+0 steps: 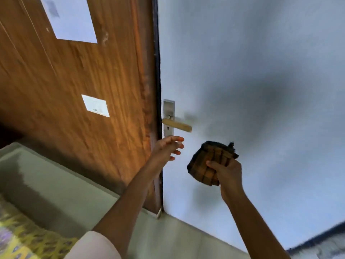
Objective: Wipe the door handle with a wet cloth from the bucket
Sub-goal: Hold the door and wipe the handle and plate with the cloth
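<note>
A brass lever door handle [177,125] sticks out from a silver backplate [168,109] on a pale grey-blue door [252,81]. My left hand [170,147] reaches up just below the handle, fingers spread and holding nothing, apart from the lever. My right hand [226,171] grips a bunched brown and black checked cloth [209,161], held below and right of the handle, clear of the door. No bucket is in view.
A wooden panel [74,90] with a large white paper sheet [69,17] and a small white label [95,105] stands left of the door edge. A pale tiled floor [56,184] lies below. A yellow patterned fabric [20,238] fills the bottom left corner.
</note>
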